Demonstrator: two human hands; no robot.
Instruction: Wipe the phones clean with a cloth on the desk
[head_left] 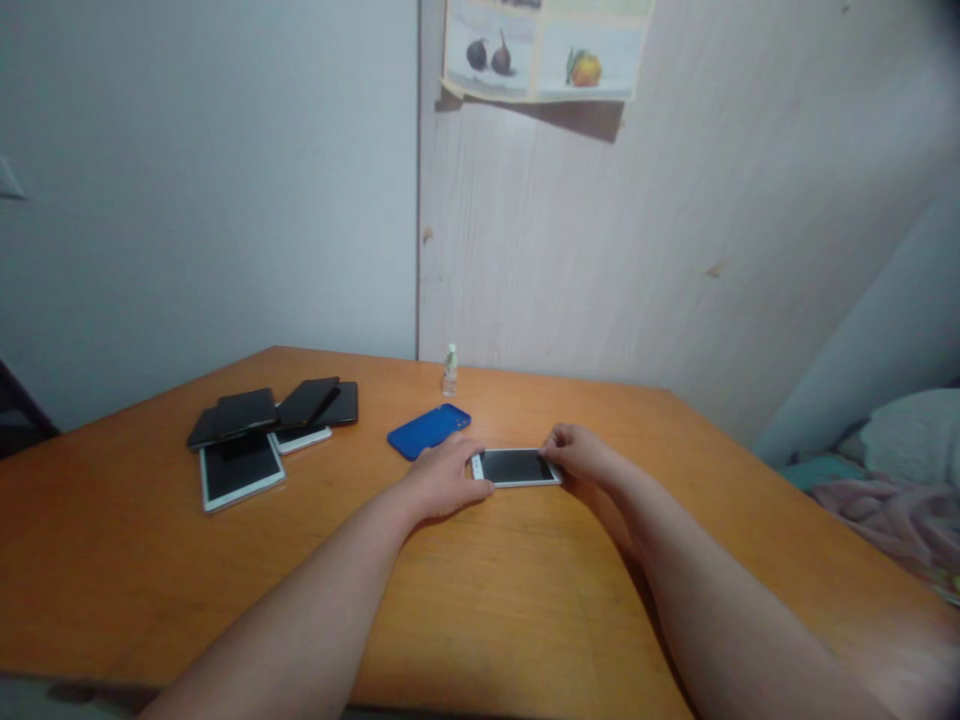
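Observation:
A white smartphone (516, 467) with a dark screen lies sideways on the wooden table, between my two hands. My left hand (448, 478) grips its left end, thumb at the near edge and fingers at the far edge. At the phone's right end, my right hand (574, 452) has its fingers pinched together at the corner; whether something thin is between them is too small to tell. Just beyond my left hand lies a blue phone case (429, 432), its camera cutout at the upper right.
On the left of the table (495, 600) several dark devices or cases (246, 412) are piled, with a white-framed tablet (241, 470) in front and a white device (304, 438) beneath. A small clear bottle (450, 372) stands near the wall. Crumpled cloth (892, 510) lies beyond the right edge.

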